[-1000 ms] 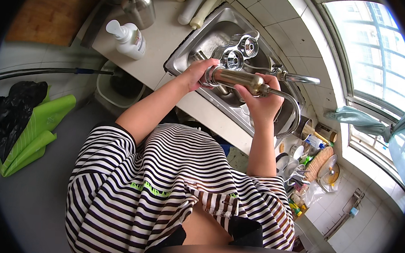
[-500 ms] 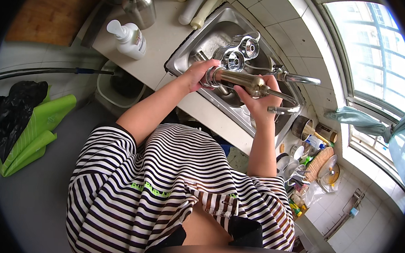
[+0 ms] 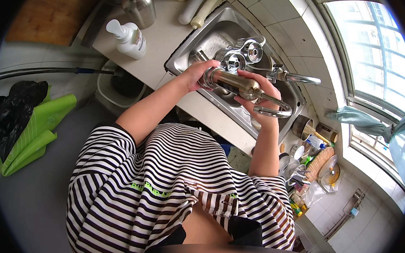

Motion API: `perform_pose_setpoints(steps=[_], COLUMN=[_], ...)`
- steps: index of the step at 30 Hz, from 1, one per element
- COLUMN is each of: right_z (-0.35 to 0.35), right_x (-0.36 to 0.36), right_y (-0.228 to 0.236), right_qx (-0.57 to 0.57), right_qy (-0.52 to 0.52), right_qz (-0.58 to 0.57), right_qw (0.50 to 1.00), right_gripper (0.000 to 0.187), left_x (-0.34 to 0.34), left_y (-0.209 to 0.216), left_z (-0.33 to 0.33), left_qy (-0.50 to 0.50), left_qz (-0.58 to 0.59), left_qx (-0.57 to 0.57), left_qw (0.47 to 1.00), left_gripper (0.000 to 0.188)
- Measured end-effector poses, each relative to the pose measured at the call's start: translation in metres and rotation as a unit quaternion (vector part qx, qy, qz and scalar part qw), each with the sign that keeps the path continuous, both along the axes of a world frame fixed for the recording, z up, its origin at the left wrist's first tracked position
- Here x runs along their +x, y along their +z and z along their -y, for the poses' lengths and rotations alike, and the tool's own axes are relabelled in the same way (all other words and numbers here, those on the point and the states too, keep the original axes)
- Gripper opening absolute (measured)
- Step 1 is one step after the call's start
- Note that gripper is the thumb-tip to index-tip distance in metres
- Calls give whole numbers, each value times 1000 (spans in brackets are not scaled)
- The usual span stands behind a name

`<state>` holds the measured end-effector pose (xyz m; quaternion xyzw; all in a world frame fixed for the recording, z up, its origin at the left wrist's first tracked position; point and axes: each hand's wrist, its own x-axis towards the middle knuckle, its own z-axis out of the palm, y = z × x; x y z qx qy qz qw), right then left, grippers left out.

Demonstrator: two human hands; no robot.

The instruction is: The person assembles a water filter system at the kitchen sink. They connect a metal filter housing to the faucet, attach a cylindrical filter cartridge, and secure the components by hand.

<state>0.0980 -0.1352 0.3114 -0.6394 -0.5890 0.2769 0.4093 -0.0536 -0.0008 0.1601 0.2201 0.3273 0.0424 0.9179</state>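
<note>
The counter (image 3: pixel 163 43) is running pale along the upper part of the view, its front edge cutting down toward the lower right, and the steel sink (image 3: pixel 227 28) is sitting sunk into it, rim gleaming, with little open counter between the basin and that front edge. Over the near part of the basin the person is holding a metal faucet piece (image 3: pixel 235 82) level in the air, clear of the rim, its curved tube looping out to the right. The left hand (image 3: pixel 197 75) is gripping the chrome end, fingers wrapped tight around it; the right hand (image 3: pixel 264 100) is cupping the brass-coloured middle from beyond, fingers curled around the body. Just behind, the mounted tap (image 3: pixel 291 77) is reaching right. To the left, a white pump bottle (image 3: pixel 126 38) is standing upright near the counter's edge, well apart from both hands.
</note>
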Motion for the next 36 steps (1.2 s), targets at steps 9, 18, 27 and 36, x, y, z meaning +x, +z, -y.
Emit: perform_pose_setpoints(steps=[9,18,27,36], right_z=[3,10,16,21], right_x=[-19,-22,2,-3], right_y=[-12,-25,-4,23], right_qx=[67,54,129,185], right_qy=[-91,-123,-38,-140], right_qz=[16,-42,-223,25], right_qw=[993,990,966,972], right_gripper=[55,57,79,40], left_x=[-1,2,2,1], left_y=[-4,-8,-9,-9], left_z=[-1,-1,2,2], left_qy=[14,9,1,6], left_qz=[10,13,-26,-32], left_qx=[7,16,8,16], left_qw=[1000,1000,1000,999], left_gripper=[39,39,42,41])
